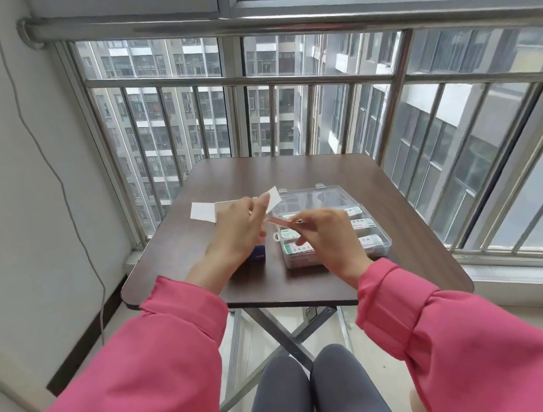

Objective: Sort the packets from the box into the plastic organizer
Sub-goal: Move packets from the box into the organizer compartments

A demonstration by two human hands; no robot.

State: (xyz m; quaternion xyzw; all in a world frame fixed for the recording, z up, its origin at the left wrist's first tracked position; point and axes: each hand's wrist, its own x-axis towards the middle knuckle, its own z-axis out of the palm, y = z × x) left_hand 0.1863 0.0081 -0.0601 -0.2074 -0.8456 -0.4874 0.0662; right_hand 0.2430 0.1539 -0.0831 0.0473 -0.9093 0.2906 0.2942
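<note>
**Over the middle of the table, a packet on its way to the organizer**

Above the table's (293, 175) centre, both hands are raised and busy. The left hand (240, 225) has its fingers curled around the box (203, 211), a small carton with white flaps standing open at its far end; most of the carton is hidden behind the hand, so I cannot tell how many packets remain inside. The right hand (325, 230) pinches a thin flat packet (280, 221) between thumb and fingertips, holding it just beside the box and over the near-left part of the plastic organizer (331, 225).

That organizer, clear-walled with its lid hinged back toward the far edge, sits right of the table's centre, nearer the right edge. Several packets with green print already lie in rows in its compartments (365, 222), so the sorting looks well under way, though I cannot judge how near the end it is. Something dark blue (258, 252) peeks out under the left wrist; too little shows to name it.

The step in hand seems to be carrying one packet from box to organizer. Next, I would guess, the right hand must lower the packet flat into a compartment with room, lining it up with its neighbours, while the left hand steadies the carton for another draw.
</note>
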